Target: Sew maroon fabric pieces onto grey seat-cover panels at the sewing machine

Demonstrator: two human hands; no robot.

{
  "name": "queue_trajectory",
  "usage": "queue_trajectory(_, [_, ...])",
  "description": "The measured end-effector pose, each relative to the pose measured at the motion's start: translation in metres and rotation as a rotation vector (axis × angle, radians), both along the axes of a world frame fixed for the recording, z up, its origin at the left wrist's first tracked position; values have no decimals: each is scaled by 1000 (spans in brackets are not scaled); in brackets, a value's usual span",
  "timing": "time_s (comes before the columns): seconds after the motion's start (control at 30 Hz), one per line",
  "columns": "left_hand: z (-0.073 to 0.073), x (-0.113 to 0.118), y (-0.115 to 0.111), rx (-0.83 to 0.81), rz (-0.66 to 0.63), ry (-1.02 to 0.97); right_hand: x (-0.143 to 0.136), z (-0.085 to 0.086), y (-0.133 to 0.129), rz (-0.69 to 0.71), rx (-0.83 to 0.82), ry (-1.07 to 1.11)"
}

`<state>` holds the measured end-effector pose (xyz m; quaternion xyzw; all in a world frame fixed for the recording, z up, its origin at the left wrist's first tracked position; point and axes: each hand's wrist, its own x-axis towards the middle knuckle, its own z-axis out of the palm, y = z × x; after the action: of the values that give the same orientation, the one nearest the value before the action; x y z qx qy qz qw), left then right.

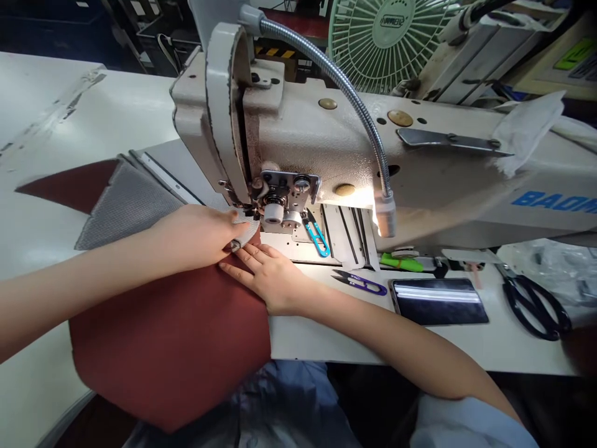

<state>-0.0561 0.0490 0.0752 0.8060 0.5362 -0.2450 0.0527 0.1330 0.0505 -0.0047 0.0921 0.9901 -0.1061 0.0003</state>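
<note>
A piece of dark red material point(177, 348) with a grey mesh fabric point(125, 202) on it lies under the head of a sewing machine point(298, 130). My left hand point(200, 233) pinches a folded edge of the grey fabric close to the needle area, its thumb towards the presser foot. Just to the right and below, my right hand point(275, 277) lies flat on the red material, fingers stretched out and their tips near the left hand's fingers. The needle itself is hard to make out behind the machine parts.
On the machine bed lie blue thread snips point(317, 233); purple snips point(361, 283) and a phone point(438, 302) lie to the right. Further right are black-handled scissors point(536, 305). A flexible lamp point(385, 211) hangs over the bed. A green fan point(392, 43) stands behind.
</note>
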Motion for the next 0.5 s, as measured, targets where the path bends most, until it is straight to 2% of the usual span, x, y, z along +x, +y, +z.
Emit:
queue_trajectory(0.1, [-2,11,-4,9,42,-18,-8,-6,-2,-50,35,46])
queue_trajectory(0.23, [-4,12,-4,22,54,-47,-11,-10,-5,-101,17,93])
queue_trajectory(0.4, [3,11,0,-36,25,-85,-3,-1,-18,-35,-90,34])
queue_trajectory(0.5, [0,16,-1,-13,52,-39,-3,2,-24,-23,-129,-7])
